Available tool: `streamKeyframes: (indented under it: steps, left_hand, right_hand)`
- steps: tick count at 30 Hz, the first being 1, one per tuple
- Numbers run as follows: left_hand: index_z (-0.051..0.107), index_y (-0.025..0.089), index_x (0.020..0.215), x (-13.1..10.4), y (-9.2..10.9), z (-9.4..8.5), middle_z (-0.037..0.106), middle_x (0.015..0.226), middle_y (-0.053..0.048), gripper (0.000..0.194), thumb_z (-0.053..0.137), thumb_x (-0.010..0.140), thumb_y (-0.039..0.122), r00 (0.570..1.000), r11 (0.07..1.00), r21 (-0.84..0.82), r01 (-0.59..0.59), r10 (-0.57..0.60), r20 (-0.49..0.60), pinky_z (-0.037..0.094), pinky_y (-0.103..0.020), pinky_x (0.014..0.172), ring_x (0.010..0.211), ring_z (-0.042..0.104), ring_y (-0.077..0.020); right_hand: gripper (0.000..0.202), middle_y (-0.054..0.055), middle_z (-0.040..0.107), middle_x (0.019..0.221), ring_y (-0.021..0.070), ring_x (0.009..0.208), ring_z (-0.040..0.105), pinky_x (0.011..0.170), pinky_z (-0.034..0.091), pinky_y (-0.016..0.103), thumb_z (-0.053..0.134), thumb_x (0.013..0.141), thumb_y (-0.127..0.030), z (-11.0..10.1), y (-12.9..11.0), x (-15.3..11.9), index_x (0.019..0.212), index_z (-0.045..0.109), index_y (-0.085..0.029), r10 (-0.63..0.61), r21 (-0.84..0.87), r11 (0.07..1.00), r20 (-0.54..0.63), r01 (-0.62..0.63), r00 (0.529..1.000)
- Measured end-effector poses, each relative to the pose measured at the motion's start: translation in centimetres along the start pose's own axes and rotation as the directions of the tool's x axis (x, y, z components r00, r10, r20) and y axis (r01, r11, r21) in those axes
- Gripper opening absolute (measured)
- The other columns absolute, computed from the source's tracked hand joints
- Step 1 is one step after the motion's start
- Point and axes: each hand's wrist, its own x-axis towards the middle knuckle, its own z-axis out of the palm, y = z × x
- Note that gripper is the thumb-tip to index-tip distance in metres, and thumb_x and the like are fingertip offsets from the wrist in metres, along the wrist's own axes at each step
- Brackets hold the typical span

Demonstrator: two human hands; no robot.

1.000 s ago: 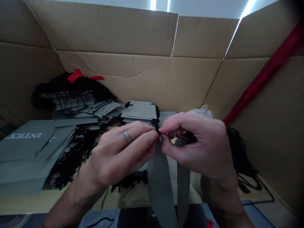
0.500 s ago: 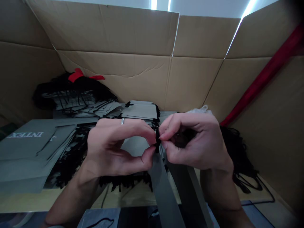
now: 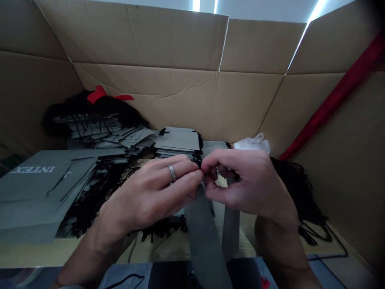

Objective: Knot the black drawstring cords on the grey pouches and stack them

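My left hand [image 3: 153, 192], with a ring on one finger, is closed, its fingertips pressed together on a short bit of black cord [image 3: 198, 163]. Thumb and forefinger of my right hand [image 3: 246, 180] pinch at the same spot, touching the left fingertips. Most of the cord is hidden by the fingers. Below them a grey paper bag [image 3: 207, 245] hangs nearly edge-on toward me, with a second grey panel [image 3: 231, 228] to its right. Behind the hands lies a stack of grey paper bags [image 3: 179, 140] with black cord along its edges.
More grey bags printed INTEX [image 3: 33, 176] lie at left. Behind them is a heap with black cords [image 3: 96, 116] and a red strip [image 3: 96, 94]. Black cords [image 3: 297, 188] and a clear plastic bag [image 3: 252, 143] are at right. Cardboard walls [image 3: 150, 40] enclose the table.
My left hand has turned over, its back now toward me and its open finger loop gone. The right hand stays pinched, slightly lower. The grey panels below have shifted and spread apart.
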Motion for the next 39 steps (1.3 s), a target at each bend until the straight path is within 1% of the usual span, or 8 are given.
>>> streamKeyframes:
  steps: [7,14,17,21,27,30,33,39]
  left_hand:
    - [0.074,0.021,0.102,0.5,-0.3,0.5,0.08,0.088,-0.002,0.014,0.081,0.096,0.011,0.985,0.992,-0.127,0.008,-0.03,-0.172,0.065,-0.022,0.068,0.073,0.078,-0.0137]
    - [0.074,0.026,0.097,1.0,-1.0,0.9,0.078,0.08,0.001,0.019,0.081,0.09,0.009,0.969,0.922,-0.377,0.091,-0.169,-0.181,0.066,-0.028,0.066,0.069,0.076,-0.0153]
    - [0.074,0.026,0.105,0.8,-0.9,0.9,0.081,0.089,0.0,0.022,0.079,0.095,0.007,0.979,0.972,-0.215,0.093,-0.128,-0.156,0.067,-0.027,0.07,0.075,0.078,-0.0153]
    - [0.071,0.023,0.105,0.4,-0.4,0.6,0.081,0.094,-0.001,0.017,0.079,0.101,0.009,0.99,0.998,0.067,0.014,-0.004,-0.142,0.069,-0.027,0.078,0.085,0.081,-0.0166]
    - [0.065,0.018,0.101,0.9,-0.2,0.9,0.081,0.094,-0.006,0.018,0.07,0.104,0.002,0.988,0.981,0.148,-0.125,0.136,-0.068,0.07,-0.032,0.079,0.086,0.081,-0.0205]
    - [0.066,0.019,0.101,0.9,-0.5,1.2,0.08,0.093,-0.005,0.019,0.073,0.102,0.002,0.984,0.984,0.12,-0.128,0.141,-0.106,0.07,-0.031,0.08,0.086,0.081,-0.02]
    - [0.069,0.019,0.101,0.8,-0.6,1.4,0.079,0.09,-0.004,0.016,0.077,0.1,0.006,0.981,0.995,0.014,-0.1,0.101,-0.167,0.071,-0.03,0.079,0.083,0.081,-0.0189]
    - [0.074,0.021,0.098,1.5,-0.6,1.9,0.078,0.085,-0.004,0.022,0.081,0.09,0.001,0.953,0.949,-0.315,0.014,-0.108,-0.285,0.066,-0.029,0.069,0.075,0.077,-0.0168]
  right_hand:
    - [0.02,-0.009,0.065,0.071,0.0036,0.054,0.048,0.048,0.039,0.019,0.072,0.074,-0.003,0.7,-0.1,0.4,0.084,0.073,-0.02,0.138,0.31,0.941,0.004,-0.132,0.99]
    - [0.018,-0.009,0.056,0.062,0.0044,0.05,0.043,0.043,0.031,0.018,0.069,0.071,-0.003,1.2,-0.2,1.2,0.08,0.071,-0.019,0.259,0.487,0.838,0.042,-0.246,0.965]
    - [0.02,-0.01,0.053,0.06,0.0045,0.049,0.04,0.044,0.031,0.019,0.071,0.072,-0.003,1.3,0.0,1.0,0.083,0.07,-0.019,0.288,0.43,0.866,-0.012,-0.255,0.958]
    - [0.021,-0.008,0.066,0.07,0.0054,0.053,0.046,0.052,0.041,0.021,0.073,0.078,-0.004,1.1,0.0,0.4,0.09,0.07,-0.021,0.183,0.203,0.965,-0.07,-0.166,0.981]
    - [0.013,-0.001,0.074,0.084,0.0129,0.071,0.062,0.071,0.054,0.027,0.069,0.095,-0.009,0.6,0.3,-0.2,0.096,0.068,-0.022,-0.055,-0.122,0.991,-0.014,0.053,0.998]
    - [0.014,0.0,0.073,0.085,0.0145,0.075,0.065,0.071,0.055,0.028,0.067,0.096,-0.01,0.6,0.5,-0.2,0.095,0.064,-0.024,-0.074,-0.094,0.993,0.003,0.074,0.997]
    - [0.022,-0.004,0.071,0.082,0.0112,0.068,0.06,0.064,0.052,0.026,0.067,0.087,-0.004,0.6,0.5,-0.1,0.093,0.063,-0.025,-0.051,0.004,0.999,-0.046,0.051,0.998]
    - [0.026,-0.007,0.067,0.079,0.0067,0.063,0.055,0.057,0.046,0.022,0.069,0.075,0.0,0.9,0.2,0.3,0.088,0.066,-0.023,0.016,0.223,0.975,-0.148,0.018,0.989]
